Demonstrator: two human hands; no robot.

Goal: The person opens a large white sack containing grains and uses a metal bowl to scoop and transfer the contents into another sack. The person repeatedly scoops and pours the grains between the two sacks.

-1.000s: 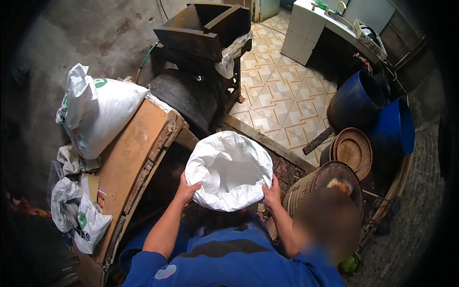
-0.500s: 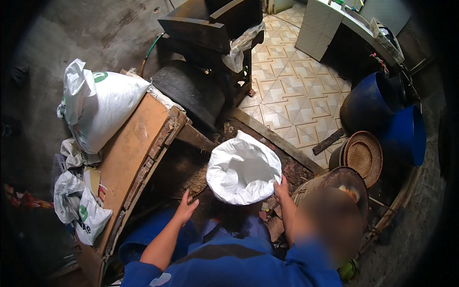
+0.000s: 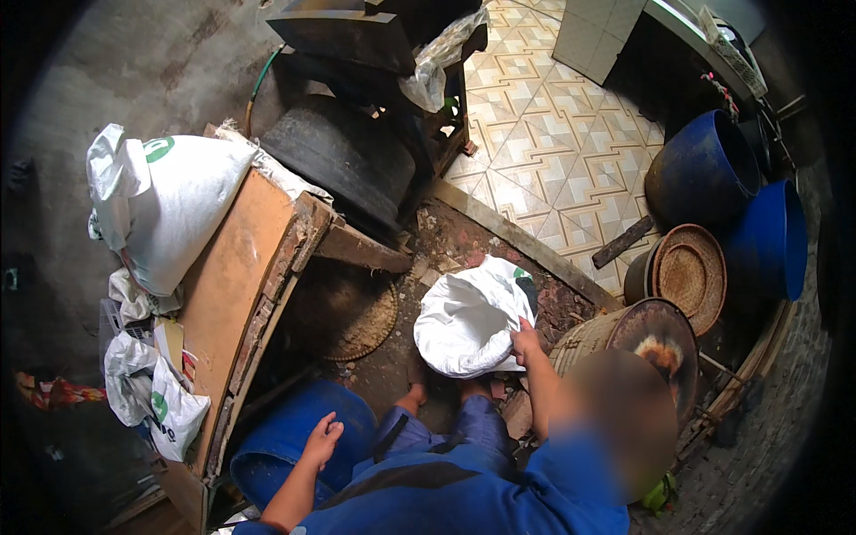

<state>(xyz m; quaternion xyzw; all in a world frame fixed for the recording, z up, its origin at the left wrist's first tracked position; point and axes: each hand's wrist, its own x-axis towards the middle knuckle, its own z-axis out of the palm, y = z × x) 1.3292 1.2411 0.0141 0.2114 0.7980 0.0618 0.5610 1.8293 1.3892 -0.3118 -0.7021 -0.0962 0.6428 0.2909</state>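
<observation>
A white woven sack [image 3: 464, 314] with a green print stands in front of my legs, its mouth spread wide and its inside pale. My right hand [image 3: 526, 341] grips the sack's rim on the right side, fingers wrapped round the cloth. My left hand [image 3: 323, 439] is away from the sack, over a blue plastic barrel [image 3: 294, 446] at the lower left. Its fingers are loosely bent and apart, with nothing in them.
A wooden table [image 3: 236, 267] on the left bears a full white sack [image 3: 192, 201]. A round woven tray [image 3: 370, 325] of crumbly material lies under it. Blue drums [image 3: 691, 169], a woven basket lid [image 3: 687, 281] and a rusty-topped drum [image 3: 655, 334] stand at right. A raised sill [image 3: 526, 250] borders the tiles.
My left hand has drawn back toward the lower left, over the blue barrel. The sack has shifted slightly right, still in my right hand, and its mouth has narrowed.
</observation>
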